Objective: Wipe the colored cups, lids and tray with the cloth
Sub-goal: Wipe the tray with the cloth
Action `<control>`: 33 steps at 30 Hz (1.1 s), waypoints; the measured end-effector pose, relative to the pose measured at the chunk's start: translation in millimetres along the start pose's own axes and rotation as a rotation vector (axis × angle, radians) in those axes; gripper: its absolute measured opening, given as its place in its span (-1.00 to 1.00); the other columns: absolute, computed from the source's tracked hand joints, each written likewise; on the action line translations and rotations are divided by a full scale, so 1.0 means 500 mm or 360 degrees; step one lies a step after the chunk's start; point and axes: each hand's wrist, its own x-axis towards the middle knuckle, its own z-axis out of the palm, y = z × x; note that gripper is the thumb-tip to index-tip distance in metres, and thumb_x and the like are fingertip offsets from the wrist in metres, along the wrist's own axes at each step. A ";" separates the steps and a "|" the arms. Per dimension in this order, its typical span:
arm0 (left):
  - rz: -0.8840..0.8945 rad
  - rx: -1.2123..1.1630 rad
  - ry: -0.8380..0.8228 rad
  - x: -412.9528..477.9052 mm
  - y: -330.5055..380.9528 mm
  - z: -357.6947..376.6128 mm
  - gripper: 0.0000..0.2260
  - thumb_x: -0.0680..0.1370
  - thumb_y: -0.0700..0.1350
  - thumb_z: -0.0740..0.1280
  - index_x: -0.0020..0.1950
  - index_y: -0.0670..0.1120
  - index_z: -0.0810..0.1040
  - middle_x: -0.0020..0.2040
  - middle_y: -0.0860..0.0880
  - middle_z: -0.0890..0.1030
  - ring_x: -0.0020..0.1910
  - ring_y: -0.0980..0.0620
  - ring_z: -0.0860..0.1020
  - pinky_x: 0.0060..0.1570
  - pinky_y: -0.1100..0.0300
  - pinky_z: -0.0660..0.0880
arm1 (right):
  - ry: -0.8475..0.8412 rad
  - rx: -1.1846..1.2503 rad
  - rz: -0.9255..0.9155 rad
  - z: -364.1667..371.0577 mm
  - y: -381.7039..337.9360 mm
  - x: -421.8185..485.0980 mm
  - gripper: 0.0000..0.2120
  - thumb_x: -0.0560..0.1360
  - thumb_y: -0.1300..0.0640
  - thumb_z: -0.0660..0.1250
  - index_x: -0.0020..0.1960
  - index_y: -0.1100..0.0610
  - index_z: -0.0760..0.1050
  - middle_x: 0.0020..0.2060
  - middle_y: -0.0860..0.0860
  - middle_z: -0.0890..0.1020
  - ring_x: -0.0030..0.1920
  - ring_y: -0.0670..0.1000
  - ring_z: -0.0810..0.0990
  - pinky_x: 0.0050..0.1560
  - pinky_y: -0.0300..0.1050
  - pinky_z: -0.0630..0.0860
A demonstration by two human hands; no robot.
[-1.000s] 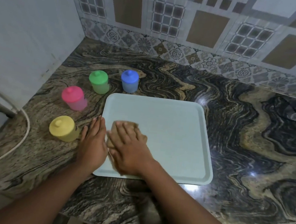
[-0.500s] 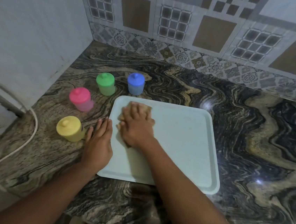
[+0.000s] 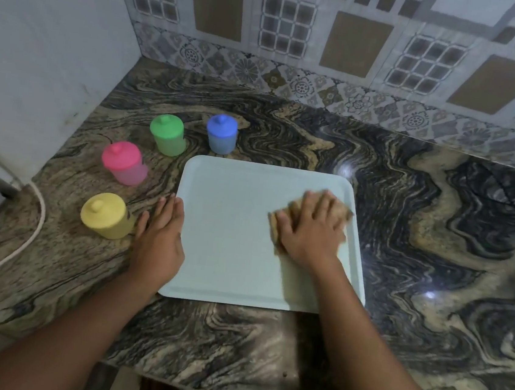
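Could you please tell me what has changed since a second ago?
The right hand slid the cloth from the near-left of the tray to its far-left, then across to the right side. Nothing was grasped or released. The left hand stays flat at the tray's left edge; yellow cup, pink cup, green cup and blue cup unmoved.

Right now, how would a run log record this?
step: wiping pale rectangular plastic tray | right hand: flat on tan cloth, tray's right side | left hand: flat at tray's left edge
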 end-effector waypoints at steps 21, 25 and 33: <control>-0.0025 0.0003 -0.0006 0.002 -0.004 0.005 -0.46 0.55 -0.27 0.09 0.56 -0.24 0.19 0.56 -0.19 0.26 0.57 -0.17 0.17 0.50 -0.21 0.11 | -0.0027 -0.0080 -0.0191 0.033 -0.173 0.023 -0.15 0.57 -0.40 -0.07 0.65 0.12 -0.15 0.60 0.31 -0.18 0.60 0.33 -0.24 0.51 0.37 -0.32; -0.0030 -0.0001 -0.0032 0.004 -0.001 0.002 -0.46 0.57 -0.27 0.12 0.57 -0.24 0.16 0.57 -0.19 0.22 0.58 -0.16 0.14 0.52 -0.18 0.08 | -0.0154 -0.0143 -0.0708 0.072 -0.197 -0.106 -0.18 0.56 -0.38 -0.10 0.65 0.05 -0.18 0.61 0.24 -0.22 0.60 0.25 -0.31 0.54 0.32 -0.27; -0.0003 -0.0001 -0.0016 -0.002 0.004 -0.007 -0.43 0.54 -0.35 0.22 0.56 -0.23 0.22 0.54 -0.18 0.30 0.56 -0.19 0.19 0.47 -0.25 0.14 | -0.0044 -0.0083 -0.0056 0.003 0.061 -0.097 -0.18 0.58 -0.41 -0.07 0.65 0.00 -0.22 0.63 0.14 -0.22 0.61 0.19 -0.30 0.56 0.25 -0.29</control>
